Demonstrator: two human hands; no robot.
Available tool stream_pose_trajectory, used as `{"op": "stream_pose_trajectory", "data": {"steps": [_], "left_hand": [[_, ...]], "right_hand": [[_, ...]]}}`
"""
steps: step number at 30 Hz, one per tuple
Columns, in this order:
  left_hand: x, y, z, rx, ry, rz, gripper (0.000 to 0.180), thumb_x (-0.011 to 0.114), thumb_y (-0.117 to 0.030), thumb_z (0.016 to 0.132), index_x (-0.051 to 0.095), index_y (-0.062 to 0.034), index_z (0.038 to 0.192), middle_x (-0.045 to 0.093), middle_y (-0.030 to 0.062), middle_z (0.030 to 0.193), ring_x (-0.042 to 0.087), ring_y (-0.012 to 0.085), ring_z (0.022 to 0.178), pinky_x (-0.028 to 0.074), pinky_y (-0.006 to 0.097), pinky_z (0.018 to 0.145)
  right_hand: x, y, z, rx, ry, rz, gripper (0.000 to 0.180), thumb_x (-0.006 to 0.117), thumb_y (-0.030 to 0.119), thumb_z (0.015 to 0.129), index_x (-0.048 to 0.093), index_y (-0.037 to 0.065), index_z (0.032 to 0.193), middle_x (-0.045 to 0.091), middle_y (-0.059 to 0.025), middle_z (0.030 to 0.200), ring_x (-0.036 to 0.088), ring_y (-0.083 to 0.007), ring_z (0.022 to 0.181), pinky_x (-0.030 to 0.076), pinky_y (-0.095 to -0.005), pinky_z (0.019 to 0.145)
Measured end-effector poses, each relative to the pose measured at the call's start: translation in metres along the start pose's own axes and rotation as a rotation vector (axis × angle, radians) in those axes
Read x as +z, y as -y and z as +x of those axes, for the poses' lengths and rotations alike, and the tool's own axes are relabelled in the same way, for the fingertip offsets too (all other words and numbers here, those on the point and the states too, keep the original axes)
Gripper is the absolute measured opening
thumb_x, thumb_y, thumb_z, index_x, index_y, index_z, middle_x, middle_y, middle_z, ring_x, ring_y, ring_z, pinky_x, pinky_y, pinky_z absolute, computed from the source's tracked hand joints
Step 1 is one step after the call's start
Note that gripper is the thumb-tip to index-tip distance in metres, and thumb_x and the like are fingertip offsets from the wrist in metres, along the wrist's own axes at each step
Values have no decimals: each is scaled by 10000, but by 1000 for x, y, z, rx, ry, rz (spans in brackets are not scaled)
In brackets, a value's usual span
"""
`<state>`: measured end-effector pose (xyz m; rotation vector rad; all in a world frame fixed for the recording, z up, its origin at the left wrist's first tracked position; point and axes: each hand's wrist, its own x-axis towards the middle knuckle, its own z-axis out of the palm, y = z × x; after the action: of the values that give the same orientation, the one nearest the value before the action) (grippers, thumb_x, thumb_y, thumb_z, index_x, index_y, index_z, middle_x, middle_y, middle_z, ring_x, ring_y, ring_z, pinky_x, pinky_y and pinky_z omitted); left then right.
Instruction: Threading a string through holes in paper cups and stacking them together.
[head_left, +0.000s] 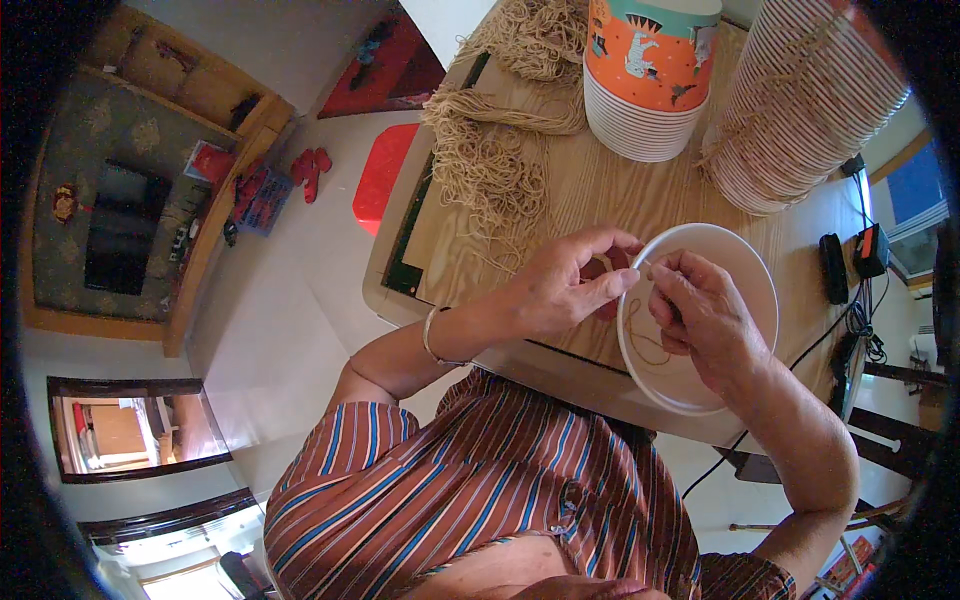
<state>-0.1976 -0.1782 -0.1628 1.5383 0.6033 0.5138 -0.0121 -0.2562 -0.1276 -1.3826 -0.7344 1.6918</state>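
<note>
Right of centre in the frame, your left hand (560, 285) pinches the rim of a white paper bowl (745, 260), thumb and forefinger closed on it. Your right hand (705, 315) lies inside the bowl, fingers pinched on a tan cord (640, 335) that loops across the bottom. At top, two bowl stacks (640, 110) stand on the wooden table (620, 195), with loose cords (490, 165) heaped just left of them.

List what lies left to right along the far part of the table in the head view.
Heap of tan strings → stack of orange printed paper cups → tilted stack of striped paper cups → black devices at the table's right edge.
</note>
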Motion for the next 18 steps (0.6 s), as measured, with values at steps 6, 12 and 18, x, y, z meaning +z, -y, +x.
{"op": "stream_pose_trajectory", "data": {"steps": [6, 12, 18], "left_hand": [[0, 4, -1, 49, -31, -1, 221, 526, -74, 967, 548, 26, 1163, 600, 60, 963, 632, 111, 732, 560, 253, 662], [2, 7, 2, 223, -120, 265, 185, 536, -11, 941, 590, -1, 1117, 620, 59, 957, 638, 111, 724, 568, 252, 666], [7, 3, 7, 184, -189, 309, 109, 588, -13, 905, 630, -12, 1006, 638, 54, 850, 646, 116, 722, 542, 255, 631]], "right_hand": [[-2, 1, 2, -18, 2, -47, 183, 522, 218, 982, 541, 37, 983, 495, 3, 661, 451, -80, 527, 364, -225, 426], [0, 2, 4, -28, -1, -72, 191, 529, 228, 979, 546, 39, 961, 506, 2, 665, 456, -81, 530, 369, -221, 436], [0, 0, 6, -44, -2, -60, 188, 529, 226, 979, 556, 40, 983, 517, 2, 672, 462, -74, 535, 372, -213, 441]]}}
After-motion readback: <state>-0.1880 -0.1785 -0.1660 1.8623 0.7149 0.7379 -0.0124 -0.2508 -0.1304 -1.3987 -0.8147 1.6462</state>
